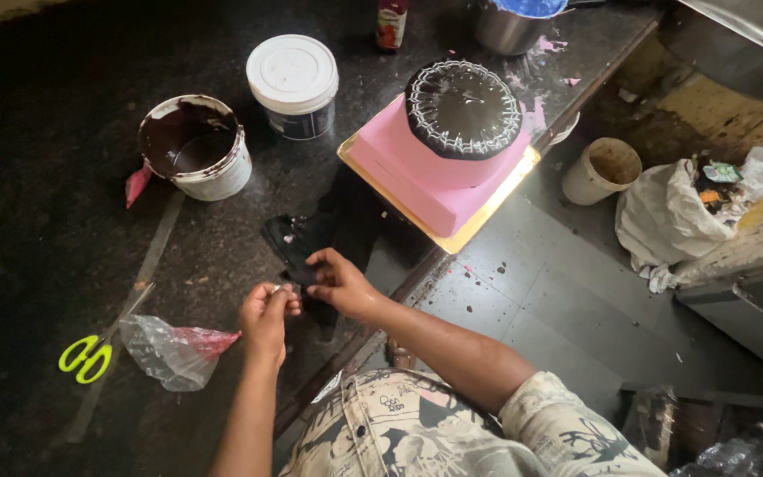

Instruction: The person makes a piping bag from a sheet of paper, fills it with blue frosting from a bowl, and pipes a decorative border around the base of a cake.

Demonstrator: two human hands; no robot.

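Pinching a small pale piece, the left hand (267, 311) meets the right hand (339, 281) at lower centre — its fingers closed on a black piping bag (298, 243) on the dark worktop (37, 203). Near them, lower left, lie a crumpled plastic bag (169, 352) and green scissors (86, 358) — the pink cake (439, 172) sits at upper centre.

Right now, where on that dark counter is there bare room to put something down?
The far left, beyond the open chocolate-smeared bucket, is bare. So is the near-left corner below the green-handled scissors. Around both hands and the pink cake it is crowded.

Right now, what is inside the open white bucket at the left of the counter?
The open white bucket holds a dark brown coating on its walls and a dark pool at the bottom. How deep it is cannot be seen. The lidded tub beside it hides its contents.
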